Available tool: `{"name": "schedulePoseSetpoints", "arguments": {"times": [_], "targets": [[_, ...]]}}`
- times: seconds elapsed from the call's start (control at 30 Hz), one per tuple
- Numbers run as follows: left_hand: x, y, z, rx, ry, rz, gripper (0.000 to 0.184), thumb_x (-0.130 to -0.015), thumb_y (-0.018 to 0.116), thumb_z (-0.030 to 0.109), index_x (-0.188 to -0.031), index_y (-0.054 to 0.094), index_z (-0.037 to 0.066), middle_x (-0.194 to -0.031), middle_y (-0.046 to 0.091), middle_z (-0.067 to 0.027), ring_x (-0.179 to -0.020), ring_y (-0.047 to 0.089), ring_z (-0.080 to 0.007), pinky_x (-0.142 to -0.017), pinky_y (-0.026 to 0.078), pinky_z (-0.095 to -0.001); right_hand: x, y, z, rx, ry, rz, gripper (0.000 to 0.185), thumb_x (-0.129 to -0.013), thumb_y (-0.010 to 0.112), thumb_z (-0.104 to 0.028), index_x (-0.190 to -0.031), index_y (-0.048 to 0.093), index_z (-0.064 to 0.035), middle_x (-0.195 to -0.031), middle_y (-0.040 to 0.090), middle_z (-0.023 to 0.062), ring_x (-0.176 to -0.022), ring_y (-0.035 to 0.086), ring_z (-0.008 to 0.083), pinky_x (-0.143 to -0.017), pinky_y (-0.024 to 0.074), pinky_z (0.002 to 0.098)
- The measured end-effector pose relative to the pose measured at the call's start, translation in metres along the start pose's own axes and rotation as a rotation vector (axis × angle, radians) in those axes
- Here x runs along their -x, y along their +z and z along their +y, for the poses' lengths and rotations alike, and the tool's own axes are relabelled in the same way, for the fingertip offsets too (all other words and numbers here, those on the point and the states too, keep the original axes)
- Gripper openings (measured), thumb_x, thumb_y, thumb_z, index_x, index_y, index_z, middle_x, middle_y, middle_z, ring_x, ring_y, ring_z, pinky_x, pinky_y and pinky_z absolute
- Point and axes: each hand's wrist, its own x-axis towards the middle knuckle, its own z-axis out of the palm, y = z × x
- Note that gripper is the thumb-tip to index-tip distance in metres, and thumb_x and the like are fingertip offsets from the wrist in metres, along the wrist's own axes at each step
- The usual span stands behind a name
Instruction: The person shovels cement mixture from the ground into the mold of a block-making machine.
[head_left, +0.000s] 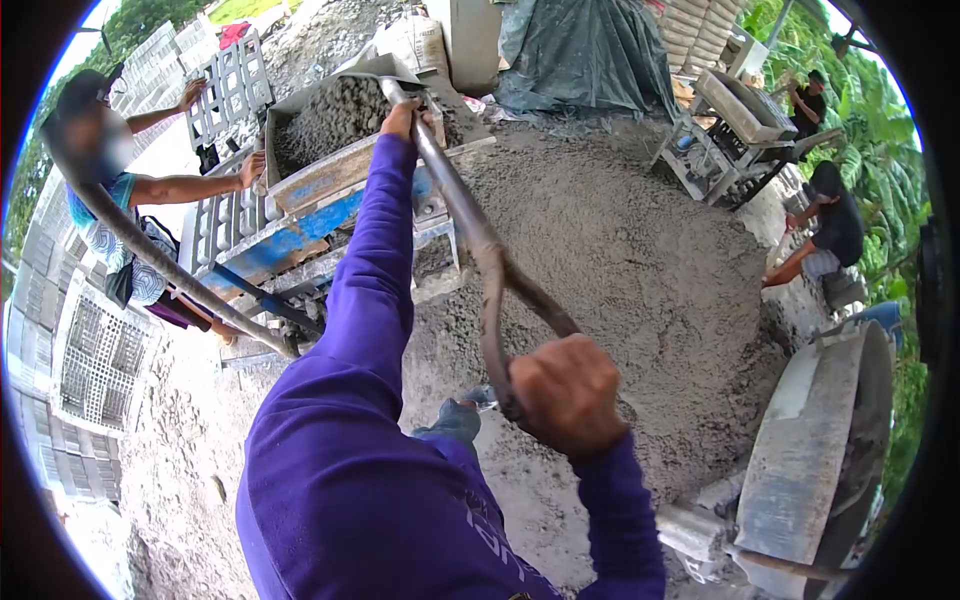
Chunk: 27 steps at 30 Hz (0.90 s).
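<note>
Both of my hands are on a long-handled shovel (450, 190), which slants up and away from me. My right hand (568, 392) is closed around its D-shaped grip. Stretched far forward, my left hand (402, 120) wraps the shaft near the blade end. The blade is at the hopper (330, 185) of a blue block-making machine (290, 240), and I cannot make it out clearly against the grey mix. A heap of damp grey concrete mix (345, 115) fills much of the hopper. More mix (620, 240) is spread over the ground in front of me.
A person (110, 190) stands left of the machine, one hand on the hopper's edge. Two people are at the right, near a wooden-and-metal stand (740, 110). A large metal drum (810, 450) is at the lower right. Stacked hollow blocks (60, 400) line the left.
</note>
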Motion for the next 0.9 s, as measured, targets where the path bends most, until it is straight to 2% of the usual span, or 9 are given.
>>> {"name": "schedulePoseSetpoints", "arguments": {"times": [0.03, 0.1, 0.23, 0.37, 0.43, 0.57, 0.7, 0.8, 0.9], "targets": [[0.006, -0.021, -0.015, -0.129, -0.101, 0.218, 0.016, -0.084, 0.056, 0.018, -0.084, 0.044, 0.007, -0.059, 0.049, -0.0092, -0.045, 0.052, -0.0202, -0.041, 0.047, -0.0328, 0.041, 0.038, -0.008, 0.054, 0.052, -0.061, 0.026, -0.066, 0.073, -0.017, -0.080, 0.052, -0.0111, -0.072, 0.053, 0.0018, -0.071, 0.058, 0.0170, -0.078, 0.0469, 0.0394], [0.017, -0.061, -0.060, -0.273, -0.086, 0.251, 0.022, -0.082, 0.060, 0.023, -0.085, 0.046, 0.006, -0.061, 0.052, -0.0101, -0.046, 0.054, -0.0228, -0.044, 0.049, -0.0383, 0.139, 0.095, -0.028, -0.046, 0.295, 0.034, 0.029, -0.061, 0.074, -0.008, -0.081, 0.054, -0.0099, -0.081, 0.054, 0.0031, -0.084, 0.057, 0.0208, -0.088, 0.0398, 0.0420], [0.187, -0.006, -0.119, -0.396, -0.022, -0.082, 0.027, -0.080, 0.060, 0.020, -0.093, 0.050, -0.001, -0.065, 0.057, -0.0152, -0.053, 0.059, -0.0265, -0.051, 0.051, -0.0429, 0.306, 0.111, -0.088, -0.101, 0.787, 0.301, 0.032, -0.060, 0.070, 0.004, -0.084, 0.053, -0.0085, -0.090, 0.056, 0.0084, -0.096, 0.056, 0.0282, -0.089, 0.0383, 0.0433], [0.278, 0.008, -0.258, -0.217, -0.417, -0.379, 0.016, -0.085, 0.059, 0.021, -0.080, 0.051, 0.009, -0.066, 0.056, -0.0036, -0.059, 0.059, -0.0172, -0.054, 0.052, -0.0338, 0.434, 0.084, -0.240, -0.626, 1.497, 0.782, 0.028, -0.068, 0.074, 0.002, -0.084, 0.053, -0.0041, -0.089, 0.060, 0.0068, -0.085, 0.060, 0.0199, -0.072, 0.0497, 0.0320], [0.349, -0.020, -0.378, -0.274, -0.567, -0.367, 0.014, -0.082, 0.063, 0.017, -0.078, 0.050, 0.011, -0.062, 0.049, 0.0005, -0.055, 0.055, -0.0138, -0.051, 0.051, -0.0327, 0.489, 0.073, -0.327, -0.597, 1.902, 1.005, 0.022, -0.071, 0.071, 0.000, -0.084, 0.053, -0.0028, -0.081, 0.060, 0.0072, -0.072, 0.061, 0.0154, -0.064, 0.0515, 0.0292], [0.555, -0.151, -0.605, -0.608, -1.152, -0.066, 0.014, -0.075, 0.063, 0.009, -0.072, 0.049, 0.006, -0.055, 0.051, -0.0102, -0.044, 0.051, -0.0232, -0.041, 0.044, -0.0406, 0.538, 0.070, -0.499, -0.150, 2.250, 1.813, 0.010, -0.076, 0.063, -0.003, -0.082, 0.056, -0.0055, -0.057, 0.053, 0.0025, -0.046, 0.051, 0.0132, -0.044, 0.0451, 0.0293], [0.779, -0.305, -0.693, -0.921, -1.617, 0.051, 0.013, -0.072, 0.061, 0.009, -0.064, 0.051, 0.005, -0.056, 0.051, -0.0087, -0.044, 0.051, -0.0223, -0.042, 0.044, -0.0418, 0.540, 0.027, -0.662, 0.191, 2.789, 2.017, 0.018, -0.082, 0.064, -0.018, -0.071, 0.049, -0.0187, -0.050, 0.040, -0.0069, -0.035, 0.036, 0.0056, -0.033, 0.0323, 0.0210], [0.858, -0.375, -0.706, -1.042, -1.829, 0.110, 0.011, -0.074, 0.059, 0.008, -0.068, 0.050, 0.004, -0.055, 0.050, -0.0096, -0.044, 0.051, -0.0235, -0.043, 0.046, -0.0417, 0.527, 0.006, -0.620, 0.401, 3.016, 1.925, 0.022, -0.082, 0.062, -0.018, -0.066, 0.048, -0.0168, -0.049, 0.039, -0.0047, -0.036, 0.033, 0.0071, -0.034, 0.0304, 0.0235], [0.807, -0.392, -0.730, -1.068, -1.774, 0.180, 0.017, -0.074, 0.057, 0.009, -0.062, 0.050, 0.000, -0.053, 0.052, -0.0127, -0.042, 0.053, -0.0255, -0.039, 0.047, -0.0424, 0.521, 0.015, -0.538, 0.635, 3.245, 1.753, 0.028, -0.083, 0.059, -0.016, -0.058, 0.046, -0.0139, -0.047, 0.037, -0.0014, -0.036, 0.028, 0.0094, -0.035, 0.0276, 0.0272]]}}
